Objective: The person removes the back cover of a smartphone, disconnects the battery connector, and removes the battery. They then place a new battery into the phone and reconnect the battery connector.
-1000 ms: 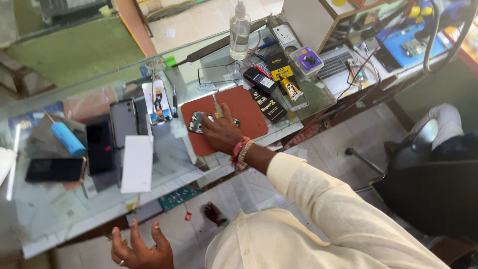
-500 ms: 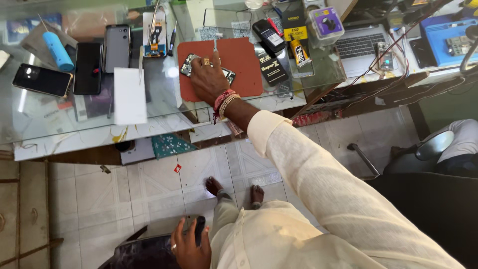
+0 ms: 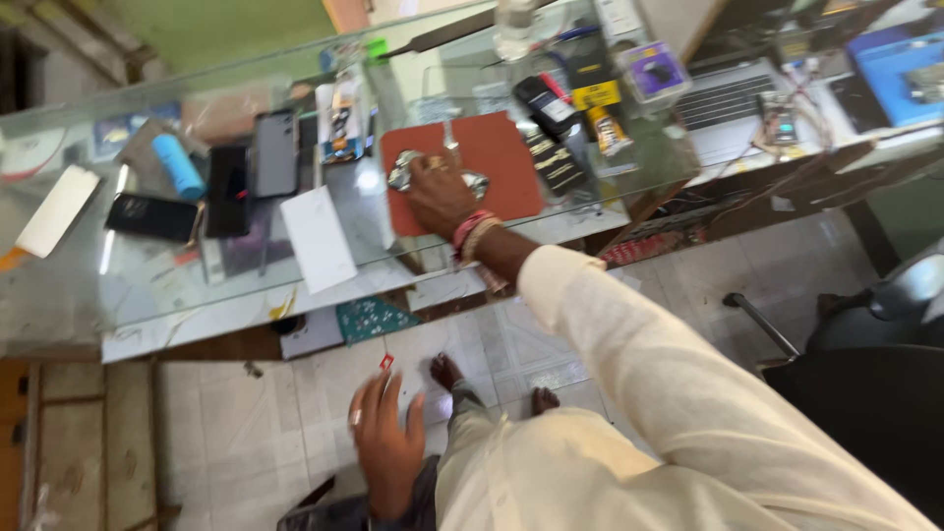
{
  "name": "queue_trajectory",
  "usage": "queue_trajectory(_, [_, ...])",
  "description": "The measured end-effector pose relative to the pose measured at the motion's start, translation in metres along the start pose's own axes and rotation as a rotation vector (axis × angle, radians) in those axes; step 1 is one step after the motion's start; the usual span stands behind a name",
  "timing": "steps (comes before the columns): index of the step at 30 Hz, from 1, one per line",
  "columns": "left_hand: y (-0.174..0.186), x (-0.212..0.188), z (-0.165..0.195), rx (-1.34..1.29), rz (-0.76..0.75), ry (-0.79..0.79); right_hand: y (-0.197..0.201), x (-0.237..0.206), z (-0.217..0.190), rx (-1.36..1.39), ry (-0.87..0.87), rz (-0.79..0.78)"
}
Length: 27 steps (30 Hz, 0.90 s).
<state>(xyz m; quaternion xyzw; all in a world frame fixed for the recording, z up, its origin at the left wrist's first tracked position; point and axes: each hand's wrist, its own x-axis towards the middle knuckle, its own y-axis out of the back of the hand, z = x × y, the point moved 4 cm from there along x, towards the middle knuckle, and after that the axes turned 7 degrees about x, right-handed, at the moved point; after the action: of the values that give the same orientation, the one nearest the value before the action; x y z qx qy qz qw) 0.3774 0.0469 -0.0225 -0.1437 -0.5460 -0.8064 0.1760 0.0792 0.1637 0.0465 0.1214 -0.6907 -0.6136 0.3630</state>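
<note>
My right hand (image 3: pixel 440 195) rests on a shiny silver object (image 3: pixel 403 169) lying on a red-brown mat (image 3: pixel 501 157) on the glass counter (image 3: pixel 157 285); the fingers curl over it, and red and white bangles ring the wrist. A cream sleeve covers that arm. My left hand (image 3: pixel 385 444) hangs low over the tiled floor with fingers spread and nothing in it, a ring on one finger. My bare feet (image 3: pixel 447 372) show below the counter.
Several dark phones (image 3: pixel 273 152), a blue cylinder (image 3: pixel 178 166), a white card (image 3: pixel 318 238) and small boxes (image 3: pixel 553 157) lie on the counter. A laptop (image 3: pixel 728 98) and cables sit at the right. A dark chair (image 3: pixel 865 393) stands lower right. A green circuit board (image 3: pixel 372 317) lies under the counter.
The view has shifted and tilted. My left hand has come up from a dark object near my lap and spread open. My right hand stays on the silver object on the mat.
</note>
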Motion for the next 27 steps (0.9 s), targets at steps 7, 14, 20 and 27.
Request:
queue_trajectory(7, [-0.022,0.147,-0.039,-0.167,-0.069,-0.316,-0.002,0.015,-0.022,-0.113,0.086,0.215])
queue_trajectory(14, [-0.049,0.246,-0.06,-0.289,-0.231,-0.423,-0.023,0.03,-0.02,0.014,-0.022,0.083])
queue_trajectory(20, [-0.078,0.291,-0.037,-0.363,-0.134,-0.436,-0.033,0.029,-0.01,0.094,-0.119,0.161])
queue_trajectory(27, [-0.104,0.307,-0.041,-0.383,-0.224,-0.351,-0.043,0.024,-0.004,0.117,-0.222,0.191])
